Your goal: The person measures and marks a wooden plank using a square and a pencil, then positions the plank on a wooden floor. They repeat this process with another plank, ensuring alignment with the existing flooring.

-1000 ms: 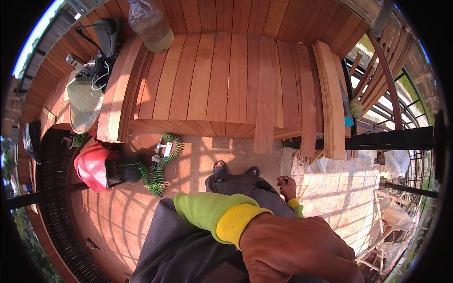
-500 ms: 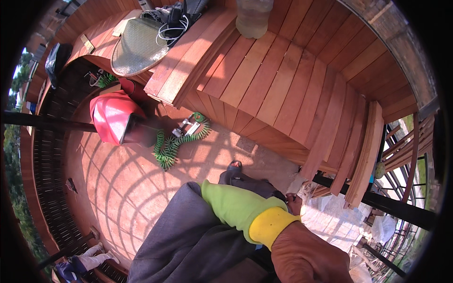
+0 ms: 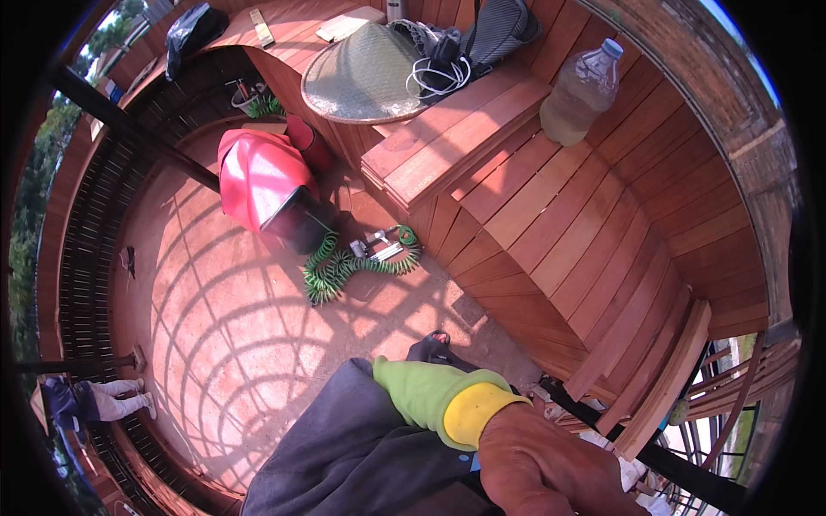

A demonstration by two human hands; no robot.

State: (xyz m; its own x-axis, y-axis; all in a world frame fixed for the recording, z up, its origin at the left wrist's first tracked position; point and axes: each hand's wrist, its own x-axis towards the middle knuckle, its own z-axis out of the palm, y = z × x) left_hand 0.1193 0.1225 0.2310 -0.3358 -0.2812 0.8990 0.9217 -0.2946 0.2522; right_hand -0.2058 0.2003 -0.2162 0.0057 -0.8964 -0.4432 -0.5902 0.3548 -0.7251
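My left arm, in a dark grey sleeve [image 3: 335, 430] with a green arm cover [image 3: 426, 389] and a yellow cuff [image 3: 477, 413], is bent across the lower middle. My left hand [image 3: 546, 464] is large and close at the lower edge. Its back faces up, while the fingers run out of sight, so their grip does not show. No held thing is visible. My right hand is out of view. Past the elbow a sandalled foot [image 3: 440, 337] rests on the reddish floor. Nearest the left hand on the right are loose wooden boards [image 3: 662, 383].
A curved wooden bench [image 3: 559, 241] holds a water bottle [image 3: 581, 95]. A conical hat [image 3: 366, 73] and bags [image 3: 503, 30] lie on the raised ledge. A red covered object [image 3: 262, 176] and green coiled hose [image 3: 331, 277] are on the floor. Another person [image 3: 86, 400] is far left.
The view has turned, so the bench, hat and bottle appear further right and the bottle shows whole. The other person sits higher in view. My left arm stays bent in much the same pose.
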